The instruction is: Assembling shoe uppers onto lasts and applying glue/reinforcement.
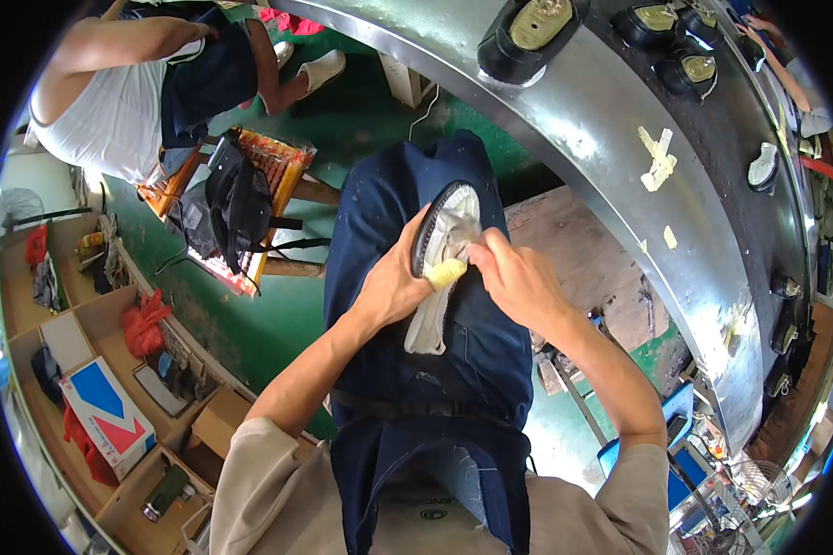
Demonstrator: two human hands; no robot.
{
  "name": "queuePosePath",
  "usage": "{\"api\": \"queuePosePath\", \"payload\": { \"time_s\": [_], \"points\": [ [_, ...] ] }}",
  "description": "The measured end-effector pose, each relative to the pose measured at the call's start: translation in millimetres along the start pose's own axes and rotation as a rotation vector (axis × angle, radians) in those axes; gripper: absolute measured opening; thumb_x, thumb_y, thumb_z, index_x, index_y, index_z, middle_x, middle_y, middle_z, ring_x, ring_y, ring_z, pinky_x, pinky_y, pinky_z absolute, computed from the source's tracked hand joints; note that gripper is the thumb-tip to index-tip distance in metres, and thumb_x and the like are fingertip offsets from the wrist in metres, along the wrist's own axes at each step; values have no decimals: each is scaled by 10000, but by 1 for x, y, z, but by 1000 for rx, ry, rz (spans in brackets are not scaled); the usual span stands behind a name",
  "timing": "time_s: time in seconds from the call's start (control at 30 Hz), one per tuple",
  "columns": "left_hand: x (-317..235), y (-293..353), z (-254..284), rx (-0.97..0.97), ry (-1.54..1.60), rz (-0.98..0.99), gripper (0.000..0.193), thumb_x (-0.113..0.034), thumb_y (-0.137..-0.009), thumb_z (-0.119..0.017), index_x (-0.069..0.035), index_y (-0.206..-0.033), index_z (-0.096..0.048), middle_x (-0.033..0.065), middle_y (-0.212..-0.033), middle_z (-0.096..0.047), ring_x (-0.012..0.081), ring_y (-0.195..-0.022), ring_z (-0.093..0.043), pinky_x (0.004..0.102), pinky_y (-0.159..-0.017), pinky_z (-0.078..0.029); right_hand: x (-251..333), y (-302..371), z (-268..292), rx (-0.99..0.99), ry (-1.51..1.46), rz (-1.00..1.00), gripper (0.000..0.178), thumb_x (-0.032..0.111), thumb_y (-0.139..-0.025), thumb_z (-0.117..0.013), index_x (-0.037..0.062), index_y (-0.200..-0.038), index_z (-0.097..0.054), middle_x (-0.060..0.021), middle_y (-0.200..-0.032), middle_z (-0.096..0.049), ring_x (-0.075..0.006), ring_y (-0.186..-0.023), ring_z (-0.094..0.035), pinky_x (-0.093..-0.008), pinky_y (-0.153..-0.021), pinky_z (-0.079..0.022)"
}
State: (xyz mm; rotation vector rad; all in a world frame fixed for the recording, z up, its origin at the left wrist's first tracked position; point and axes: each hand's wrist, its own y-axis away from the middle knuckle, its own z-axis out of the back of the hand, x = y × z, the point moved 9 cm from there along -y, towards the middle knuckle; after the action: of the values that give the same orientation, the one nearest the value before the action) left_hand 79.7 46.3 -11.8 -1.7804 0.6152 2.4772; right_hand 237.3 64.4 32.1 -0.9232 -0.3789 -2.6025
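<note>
Above my lap, a shoe (428, 324) with a pale, whitish-grey body and a dark ribbed edge along its toe and left side is gripped in my left hand (398, 282). Yellow tape wraps the thumb of that hand, which presses across the middle of the shoe. My right hand (514, 277) is closed in a pinch at the shoe's right side, beside the taped thumb. A greyish blur lies at its fingertips, and I cannot make out what they hold. Beneath the shoe, a dark blue apron (366, 231) covers my legs.
A curved metal-edged conveyor (592, 102) carries dark shoes (532, 37) on lasts. To the left, a person (102, 102) sits near a wooden stool (282, 166) bearing a black backpack (227, 199). Wooden compartments (102, 314) stand lower left; a fan (759, 481) is lower right.
</note>
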Motion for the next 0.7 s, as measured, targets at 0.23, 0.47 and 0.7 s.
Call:
{"api": "queuePosePath", "payload": {
  "time_s": [0.23, 0.47, 0.7],
  "points": [
    [53, 35, 5, -63, 821, 305, 607, -434, -1062, -565, -44, -1510, -444, 122, -1382, -610, 156, -1223, -602, 331, -1057, -492, -47, 75, -48, -78, -700, -526, 360, 335, -1120, -436, 9, -1043, -566, -72, -746, -620, -156, -645, -646, -302, -614, -524],
    [84, 57, -50, 145, 1064, 626, 881, -819, -948, -359, -86, -1375, -598, 125, -1195, -706, 243, -1026, -715, 367, -912, -576, -36, 79, 17, -222, -519, -447, 331, 303, -1107, -472, 8, -1060, -615, -99, -711, -641, -172, -615, -662, -313, -608, -527],
    [44, 60, -22, 21, 1158, 653, 811, -792, -963, -360, -91, -1295, -597, 106, -1131, -675, 330, -1039, -718, 486, -807, -635, -36, 56, 167, -480, 565, -379, 276, 287, -1053, -568, 87, -1225, -650, -134, -1118, -712, -319, -1034, -684, -458, -874, -519]
  ]
}}
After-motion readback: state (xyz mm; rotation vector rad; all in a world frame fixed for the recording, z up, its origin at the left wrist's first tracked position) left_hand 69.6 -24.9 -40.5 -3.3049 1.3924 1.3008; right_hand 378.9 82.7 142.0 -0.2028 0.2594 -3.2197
